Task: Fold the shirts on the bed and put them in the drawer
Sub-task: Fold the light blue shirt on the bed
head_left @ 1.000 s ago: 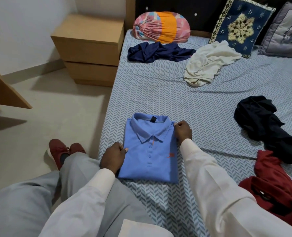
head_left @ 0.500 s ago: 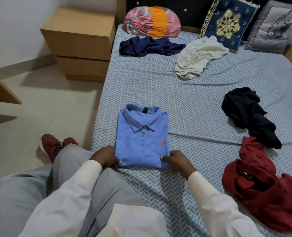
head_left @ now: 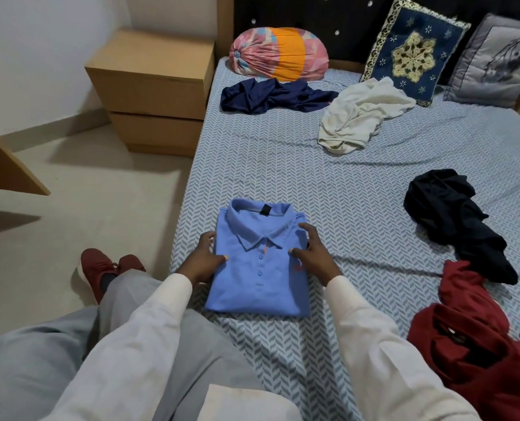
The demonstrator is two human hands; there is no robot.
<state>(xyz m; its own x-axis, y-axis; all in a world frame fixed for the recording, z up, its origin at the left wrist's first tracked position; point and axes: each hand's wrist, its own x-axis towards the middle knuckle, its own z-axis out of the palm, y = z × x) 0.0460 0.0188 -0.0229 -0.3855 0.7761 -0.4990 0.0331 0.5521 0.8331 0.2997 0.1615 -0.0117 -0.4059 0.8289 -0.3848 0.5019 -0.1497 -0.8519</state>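
L grip [head_left: 205, 260] holds, R grip [head_left: 311, 257] touches blue polo [head_left: 261, 288] (folded, on bed [head_left: 283, 165]).

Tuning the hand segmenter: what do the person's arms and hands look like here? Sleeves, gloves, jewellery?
Both arms wear long, loose cream-white sleeves. The left sleeve and right sleeve each end at the wrist in a plain cuff. The left hand and right hand are bare: no gloves, and no ring or watch shows.
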